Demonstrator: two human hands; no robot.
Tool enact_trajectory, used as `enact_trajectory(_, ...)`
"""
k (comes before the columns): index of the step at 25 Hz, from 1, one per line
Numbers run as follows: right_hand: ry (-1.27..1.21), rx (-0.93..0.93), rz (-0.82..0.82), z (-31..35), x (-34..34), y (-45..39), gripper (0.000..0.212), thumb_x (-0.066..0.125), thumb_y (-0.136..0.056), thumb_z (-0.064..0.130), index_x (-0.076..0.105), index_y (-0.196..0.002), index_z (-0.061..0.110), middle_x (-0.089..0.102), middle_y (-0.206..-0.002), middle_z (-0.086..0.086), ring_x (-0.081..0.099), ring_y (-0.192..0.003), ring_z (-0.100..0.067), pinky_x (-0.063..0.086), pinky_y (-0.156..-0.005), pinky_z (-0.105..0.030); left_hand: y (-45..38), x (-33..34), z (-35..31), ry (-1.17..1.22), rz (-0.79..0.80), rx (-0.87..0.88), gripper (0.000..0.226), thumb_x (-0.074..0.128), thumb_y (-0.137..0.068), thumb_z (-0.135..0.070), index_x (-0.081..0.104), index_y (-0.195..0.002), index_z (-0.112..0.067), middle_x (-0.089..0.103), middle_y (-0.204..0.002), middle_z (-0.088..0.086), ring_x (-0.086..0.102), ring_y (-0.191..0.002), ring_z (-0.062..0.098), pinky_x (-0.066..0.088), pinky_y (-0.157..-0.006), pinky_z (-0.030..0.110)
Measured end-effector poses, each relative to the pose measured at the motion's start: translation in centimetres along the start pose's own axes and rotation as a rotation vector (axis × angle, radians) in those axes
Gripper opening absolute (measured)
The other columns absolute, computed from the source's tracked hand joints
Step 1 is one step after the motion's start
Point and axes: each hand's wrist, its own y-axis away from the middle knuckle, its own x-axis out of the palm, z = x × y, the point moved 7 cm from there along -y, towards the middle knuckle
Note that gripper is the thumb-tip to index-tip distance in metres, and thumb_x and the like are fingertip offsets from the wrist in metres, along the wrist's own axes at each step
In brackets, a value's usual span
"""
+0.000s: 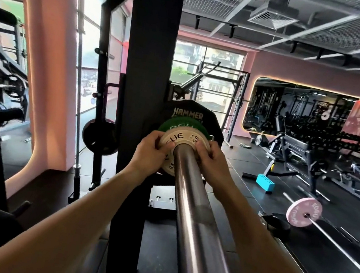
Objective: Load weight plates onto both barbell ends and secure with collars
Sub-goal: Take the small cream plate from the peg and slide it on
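The white plate (182,147) sits on the bar sleeve (192,207), pressed up against a green plate (177,124) with a black plate (189,112) behind that, 3 stacked at the far end of the sleeve beside the rack post (145,85). Both hands hold it by the rim, probably to keep it square as it seats flush. The left hand (151,151) grips the left edge, fingers curled over the rim and thumb on the face; the right hand (210,158) mirrors it on the right edge. Both arms reach straight forward either side of the sleeve. No collar shows on this end yet. A pink-plated bar (303,211) lies on the floor to the right.
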Motion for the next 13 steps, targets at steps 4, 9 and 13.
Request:
enact_trajectory(4, 0.195, -0.085, -0.199, -1.1, -2.3, -2.4, 0.036, 0.079, -0.082, 0.048, 0.057, -0.09, 0.021, 0.061, -0.075, 0.007, 0.06, -0.071, -0.013, 0.049, -0.068, -0.029, -2.0, -1.0, 0.3, -0.229, -0.191, 0.102, 0.04, 0.086, -0.073, -0.029, 0.056, -0.099, -0.03, 0.062, -0.089, 0.001, 0.058, -0.08, 0.016, 0.047, -0.073, 0.029)
enact_trajectory(9, 0.208, -0.126, -0.197, -1.1, -2.0, -4.3, 0.034, 0.083, -0.081, 0.037, 0.057, -0.089, 0.018, 0.058, -0.07, 0.007, 0.056, -0.066, -0.005, 0.038, -0.058, -0.014, -2.9, -0.4, 1.3, -0.246, -0.266, 0.061, 0.038, 0.085, -0.074, -0.03, 0.051, -0.09, -0.024, 0.06, -0.089, 0.003, 0.051, -0.072, 0.011, 0.036, -0.06, 0.018)
enact_trajectory(13, 0.195, -0.135, -0.177, -1.4, -1.8, -4.6, 0.032, 0.082, -0.083, 0.034, 0.057, -0.091, 0.017, 0.06, -0.07, 0.003, 0.057, -0.065, -0.008, 0.042, -0.059, -0.018, -2.9, -0.4, 1.3, -0.3, -0.262, 0.06, 0.035, 0.083, -0.077, -0.031, 0.049, -0.081, -0.027, 0.059, -0.086, 0.003, 0.049, -0.071, 0.011, 0.032, -0.058, 0.019)
